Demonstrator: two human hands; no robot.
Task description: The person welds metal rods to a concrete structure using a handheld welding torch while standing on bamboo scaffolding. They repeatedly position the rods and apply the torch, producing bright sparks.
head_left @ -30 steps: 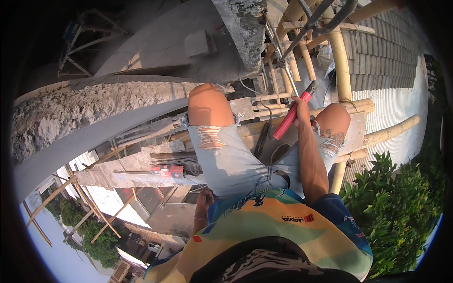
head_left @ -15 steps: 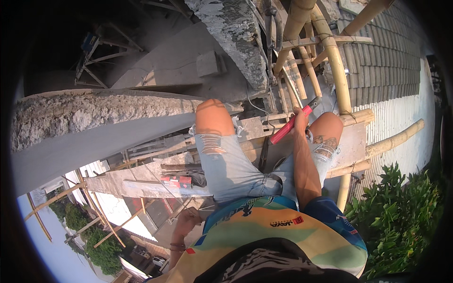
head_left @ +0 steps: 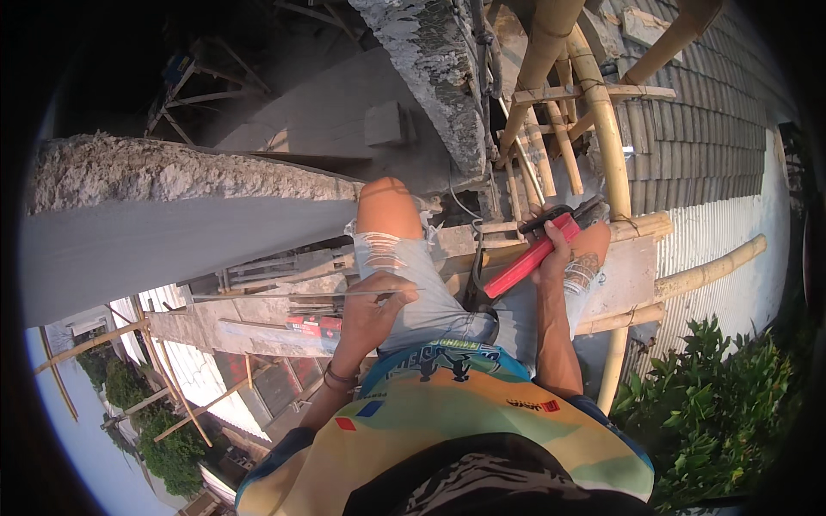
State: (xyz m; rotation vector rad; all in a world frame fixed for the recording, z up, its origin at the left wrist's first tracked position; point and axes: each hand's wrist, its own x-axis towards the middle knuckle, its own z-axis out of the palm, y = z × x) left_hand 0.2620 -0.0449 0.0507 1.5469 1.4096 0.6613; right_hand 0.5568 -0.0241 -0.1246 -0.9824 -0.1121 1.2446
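Note:
My left hand (head_left: 376, 314) is closed in a pinch on a thin grey welding rod (head_left: 267, 296), above my left thigh. The rod lies nearly level, most of it reaching out to the left. In my right hand (head_left: 555, 251), above my right knee, is a red-handled welding electrode holder (head_left: 519, 271). Its black lever (head_left: 548, 218) stands away from the red body, and its grey jaw end points up and right. No rod can be made out in the jaw. A dark cable (head_left: 476, 262) runs between my legs near the handle.
Bamboo poles (head_left: 602, 129) form scaffolding ahead and right. A rough-topped concrete wall (head_left: 172, 176) lies left, with a drop below it. A red box (head_left: 314, 327) rests on a plank beside my left arm. Roof tiles (head_left: 697, 138), corrugated sheeting (head_left: 701, 224) and a leafy bush (head_left: 714, 413) are at right.
My left hand has risen from low beside my body to above my left thigh, now with the rod visible in it. The electrode holder has turned, and its black lever now stands out.

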